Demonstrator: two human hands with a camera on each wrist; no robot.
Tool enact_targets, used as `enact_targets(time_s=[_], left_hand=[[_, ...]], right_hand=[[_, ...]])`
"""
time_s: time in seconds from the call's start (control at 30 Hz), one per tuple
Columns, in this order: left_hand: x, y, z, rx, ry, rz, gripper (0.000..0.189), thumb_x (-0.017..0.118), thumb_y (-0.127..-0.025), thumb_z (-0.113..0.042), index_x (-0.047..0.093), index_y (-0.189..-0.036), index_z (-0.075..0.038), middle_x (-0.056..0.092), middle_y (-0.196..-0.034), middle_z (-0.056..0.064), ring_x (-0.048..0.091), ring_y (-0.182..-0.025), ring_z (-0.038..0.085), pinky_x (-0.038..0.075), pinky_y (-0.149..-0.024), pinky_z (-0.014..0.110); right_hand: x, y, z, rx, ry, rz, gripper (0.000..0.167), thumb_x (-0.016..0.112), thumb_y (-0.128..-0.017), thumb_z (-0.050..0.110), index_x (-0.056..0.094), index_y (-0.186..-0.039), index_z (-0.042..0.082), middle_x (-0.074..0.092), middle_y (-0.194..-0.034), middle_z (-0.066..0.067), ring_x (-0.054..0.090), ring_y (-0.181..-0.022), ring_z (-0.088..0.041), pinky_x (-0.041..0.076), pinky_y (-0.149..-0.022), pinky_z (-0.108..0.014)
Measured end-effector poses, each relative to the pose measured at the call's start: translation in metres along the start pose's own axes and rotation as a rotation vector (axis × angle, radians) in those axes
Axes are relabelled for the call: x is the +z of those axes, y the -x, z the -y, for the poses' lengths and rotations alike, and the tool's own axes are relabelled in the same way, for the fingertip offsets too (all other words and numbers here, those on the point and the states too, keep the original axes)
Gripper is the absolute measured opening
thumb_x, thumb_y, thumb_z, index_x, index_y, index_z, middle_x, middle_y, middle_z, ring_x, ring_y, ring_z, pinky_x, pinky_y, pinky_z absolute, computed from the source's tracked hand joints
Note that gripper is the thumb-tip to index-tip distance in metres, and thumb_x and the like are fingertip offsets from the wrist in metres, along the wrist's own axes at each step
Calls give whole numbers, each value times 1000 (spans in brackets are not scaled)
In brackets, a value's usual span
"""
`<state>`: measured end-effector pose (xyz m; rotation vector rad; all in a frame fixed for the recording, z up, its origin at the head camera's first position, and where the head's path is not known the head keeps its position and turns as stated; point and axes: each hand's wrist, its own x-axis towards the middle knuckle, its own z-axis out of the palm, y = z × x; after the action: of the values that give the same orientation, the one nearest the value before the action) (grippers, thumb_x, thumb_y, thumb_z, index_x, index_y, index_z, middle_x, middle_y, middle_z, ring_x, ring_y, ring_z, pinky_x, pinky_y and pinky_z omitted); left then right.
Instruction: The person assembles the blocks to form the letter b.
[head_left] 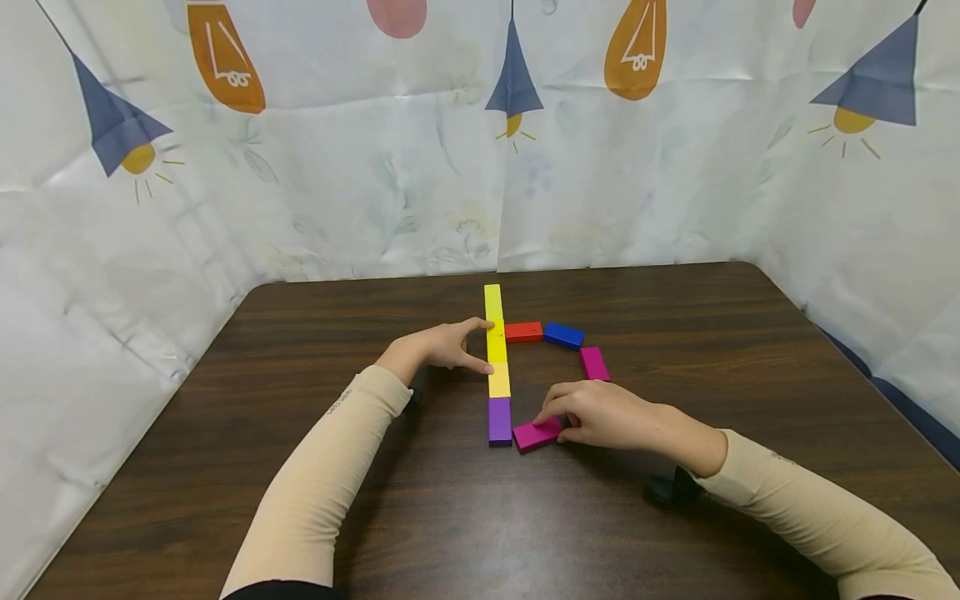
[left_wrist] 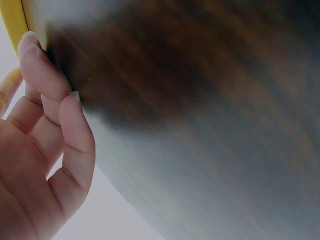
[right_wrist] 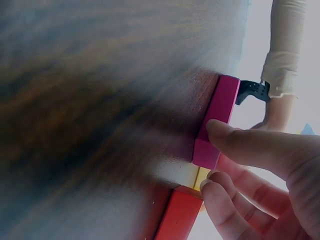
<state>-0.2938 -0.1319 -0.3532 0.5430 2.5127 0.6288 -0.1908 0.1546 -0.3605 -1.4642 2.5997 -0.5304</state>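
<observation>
Low on the table, my right hand (head_left: 600,414) pinches a magenta block (head_left: 534,435) lying at a slant, its left end close to the purple block (head_left: 500,422). In the right wrist view the thumb lies on that magenta block (right_wrist: 220,107), and a red block (right_wrist: 181,215) is beside the fingers. My left hand (head_left: 448,344) reaches to the column of yellow blocks (head_left: 497,340), thumb and index finger spread along its left side. The purple block continues this column downward. In the left wrist view the fingers (left_wrist: 77,125) are loosely bent near a yellow edge.
A red block (head_left: 523,332), a blue block (head_left: 563,335) and another magenta block (head_left: 595,363) form a curve right of the column; the right hand hides what lies below it. The dark wooden table (head_left: 300,500) ends at a patterned white cloth (head_left: 337,200).
</observation>
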Motion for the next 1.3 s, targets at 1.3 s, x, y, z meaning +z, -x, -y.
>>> enact_targets(time_s=[1.3], left_hand=[[1, 0, 1, -4, 11, 1, 90, 78, -91, -45, 27, -162, -23, 60, -119, 14, 63, -90, 26, 48, -91, 43]], right_hand=[[-26, 19, -49, 45, -26, 10, 26, 85, -85, 9, 80, -110, 12, 69, -109, 7, 63, -100, -15, 54, -87, -38]])
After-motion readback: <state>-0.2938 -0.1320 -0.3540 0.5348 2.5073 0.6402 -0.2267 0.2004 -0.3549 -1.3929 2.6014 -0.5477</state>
